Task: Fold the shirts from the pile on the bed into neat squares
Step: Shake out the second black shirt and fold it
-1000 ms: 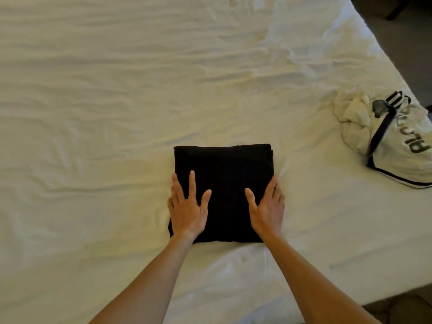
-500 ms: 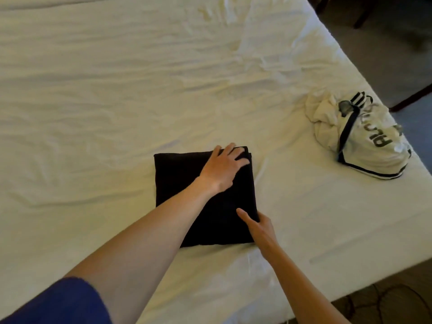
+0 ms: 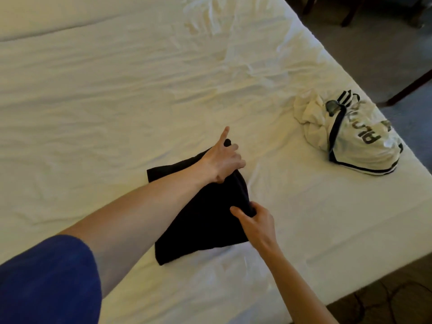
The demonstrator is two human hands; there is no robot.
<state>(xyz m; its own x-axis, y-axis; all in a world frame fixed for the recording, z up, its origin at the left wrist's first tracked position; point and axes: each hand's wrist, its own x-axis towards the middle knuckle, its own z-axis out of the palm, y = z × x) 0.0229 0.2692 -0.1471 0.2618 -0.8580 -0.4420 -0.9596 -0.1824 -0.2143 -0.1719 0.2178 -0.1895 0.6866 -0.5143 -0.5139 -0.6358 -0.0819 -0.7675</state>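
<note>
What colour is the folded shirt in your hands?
Black folded shirt, plain, clearest in the head view.

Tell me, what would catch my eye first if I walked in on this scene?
The folded black shirt stands out against the pale bed sheet, near the bed's front edge. The left hand grips its far right part and the right hand grips its near right edge. A crumpled white shirt with dark lettering lies near the bed's right edge.

Left hand [image 3: 222,163] pinching, forefinger extended; right hand [image 3: 256,224] gripping, thumb up.
</note>
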